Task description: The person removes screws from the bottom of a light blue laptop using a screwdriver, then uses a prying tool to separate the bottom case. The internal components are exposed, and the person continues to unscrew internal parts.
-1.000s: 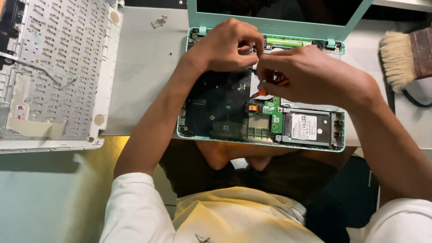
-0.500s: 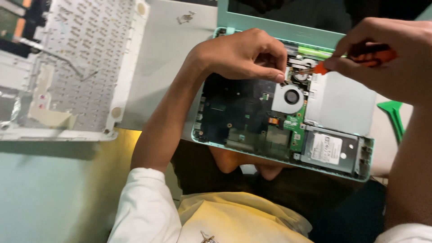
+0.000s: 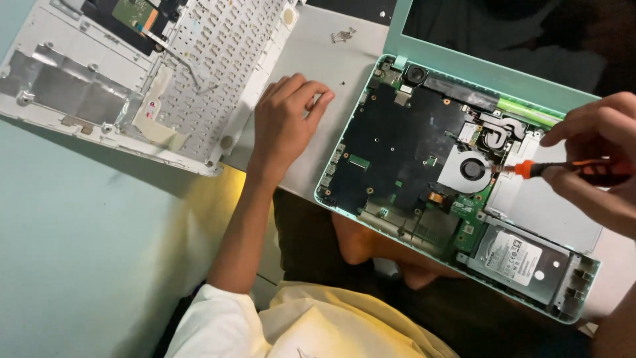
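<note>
The opened mint-green plastic laptop base holds a silver hard drive, dark motherboard and round fan. The right hand grips an orange-and-black screwdriver, tip at the fan. The left hand rests loosely curled, empty, on the bare grey table between the base's left edge and a detached white keyboard panel.

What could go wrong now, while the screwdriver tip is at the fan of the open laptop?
1. The screwdriver in the right hand has its tip at the edge of the fan; a slip could scratch the dark circuit board beside it.
2. The left hand rests flat on the table, not on the laptop, so the laptop might shift under pressure.
3. The small loose screws could be knocked off.
</note>
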